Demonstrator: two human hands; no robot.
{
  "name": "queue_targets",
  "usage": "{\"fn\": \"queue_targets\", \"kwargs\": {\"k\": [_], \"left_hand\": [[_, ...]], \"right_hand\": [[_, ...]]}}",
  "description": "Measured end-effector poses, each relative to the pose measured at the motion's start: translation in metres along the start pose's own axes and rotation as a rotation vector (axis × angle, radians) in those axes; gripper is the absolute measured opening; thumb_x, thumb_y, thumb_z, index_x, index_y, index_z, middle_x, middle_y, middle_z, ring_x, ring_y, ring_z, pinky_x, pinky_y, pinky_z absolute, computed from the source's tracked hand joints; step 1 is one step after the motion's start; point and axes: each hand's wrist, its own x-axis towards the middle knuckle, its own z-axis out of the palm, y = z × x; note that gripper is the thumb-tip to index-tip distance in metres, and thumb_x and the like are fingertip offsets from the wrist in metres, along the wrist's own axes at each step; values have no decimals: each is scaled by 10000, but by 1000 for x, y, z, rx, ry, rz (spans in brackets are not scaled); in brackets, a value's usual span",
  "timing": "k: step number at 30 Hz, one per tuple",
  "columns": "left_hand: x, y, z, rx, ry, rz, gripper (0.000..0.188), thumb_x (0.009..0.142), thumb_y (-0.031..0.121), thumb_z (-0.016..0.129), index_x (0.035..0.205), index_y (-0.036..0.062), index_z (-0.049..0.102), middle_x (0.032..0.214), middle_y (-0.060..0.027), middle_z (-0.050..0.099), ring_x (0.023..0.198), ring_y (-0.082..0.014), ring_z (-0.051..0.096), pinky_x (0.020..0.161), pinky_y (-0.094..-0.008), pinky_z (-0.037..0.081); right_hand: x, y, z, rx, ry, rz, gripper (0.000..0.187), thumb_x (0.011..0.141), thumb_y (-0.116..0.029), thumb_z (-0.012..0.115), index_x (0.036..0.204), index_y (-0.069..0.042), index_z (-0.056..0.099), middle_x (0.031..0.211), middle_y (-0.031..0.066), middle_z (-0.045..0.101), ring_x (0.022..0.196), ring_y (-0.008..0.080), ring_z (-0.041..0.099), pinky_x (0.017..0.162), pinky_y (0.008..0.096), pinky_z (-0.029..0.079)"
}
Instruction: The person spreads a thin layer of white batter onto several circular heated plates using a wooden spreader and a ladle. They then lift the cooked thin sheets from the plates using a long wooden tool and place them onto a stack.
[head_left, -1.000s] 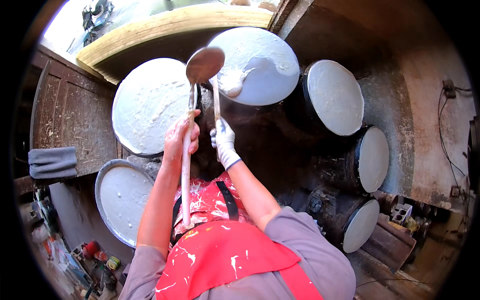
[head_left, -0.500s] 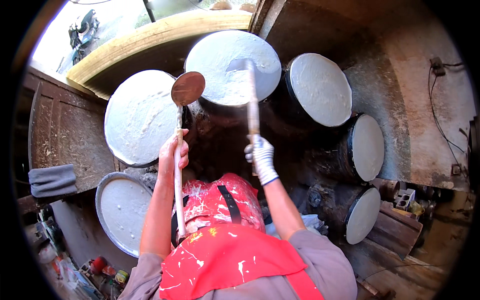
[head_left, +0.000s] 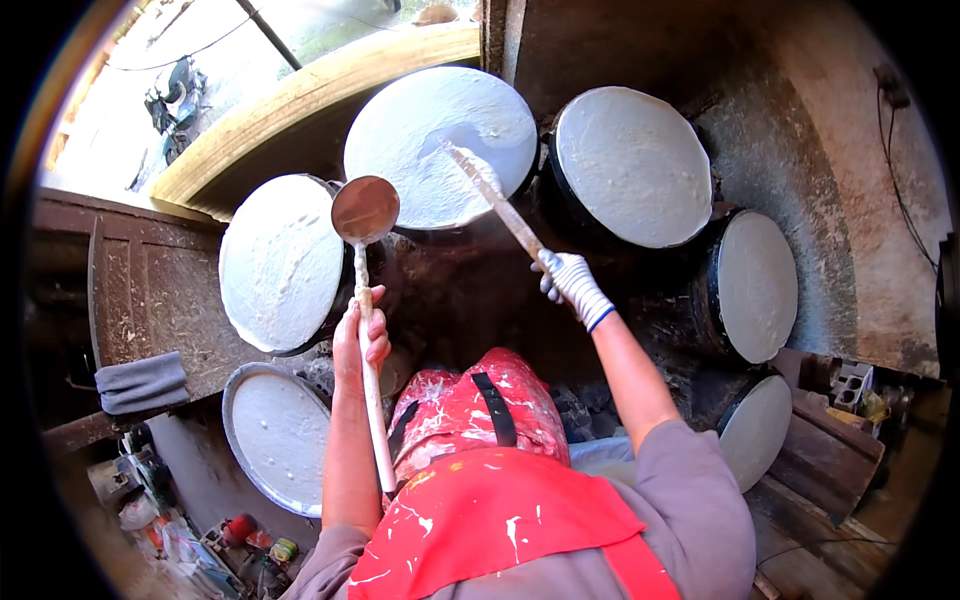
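My left hand (head_left: pixel 362 335), bare and smeared with white, is closed around the pale handle of a ladle (head_left: pixel 365 210). The ladle's round brownish bowl points up, partly in front of the left white-topped drum (head_left: pixel 278 262). In a striped glove, my right hand (head_left: pixel 575 287) grips a long flat stick (head_left: pixel 512 222) coated with white along its far part. Its tip meets the white layer on the far middle drum (head_left: pixel 400 150), next to a smoother, greyer patch. Whether the tip presses in or just skims the layer, I cannot tell.
More white-topped round drums stand in an arc to the right (head_left: pixel 632 165), (head_left: pixel 758 285), (head_left: pixel 755 430). A round white-filled pan (head_left: pixel 280 435) is at lower left, near a folded grey cloth (head_left: pixel 142 382). A yellowish curved ledge (head_left: pixel 320 95) runs behind.
The stick has swung from nearly upright to leaning left, its tip moving left across the white layer. My right hand has shifted right and slightly up. My left hand still holds the ladle.
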Motion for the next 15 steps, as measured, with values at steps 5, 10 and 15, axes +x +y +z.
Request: {"fn": "queue_targets", "kwargs": {"k": [5, 10, 15], "left_hand": [[-4, -19, 9, -68, 14, -14, 404, 933, 302, 294, 1203, 17, 386, 603, -13, 401, 324, -77, 319, 304, -196, 285], [-7, -30, 25, -116, 23, -6, 414, 936, 302, 280, 1221, 14, 366, 600, -12, 405, 316, -80, 322, 300, -198, 287], [-4, -40, 35, -171, 22, -19, 414, 938, 295, 270, 1226, 11, 356, 598, -15, 404, 314, -80, 322, 300, -202, 287]], "right_hand": [[-19, -24, 8, 27, 67, -66, 359, 873, -352, 457, 816, -25, 595, 480, 40, 514, 344, 119, 442, 323, 251, 345], [10, -2, -28, -56, 57, -136, 347, 884, -342, 430, 823, -50, 607, 479, 49, 527, 335, 126, 445, 332, 272, 362], [-26, 12, 22, -287, -181, -115, 322, 857, -339, 482, 775, -60, 620, 469, 66, 517, 376, 152, 484, 395, 299, 405]]}}
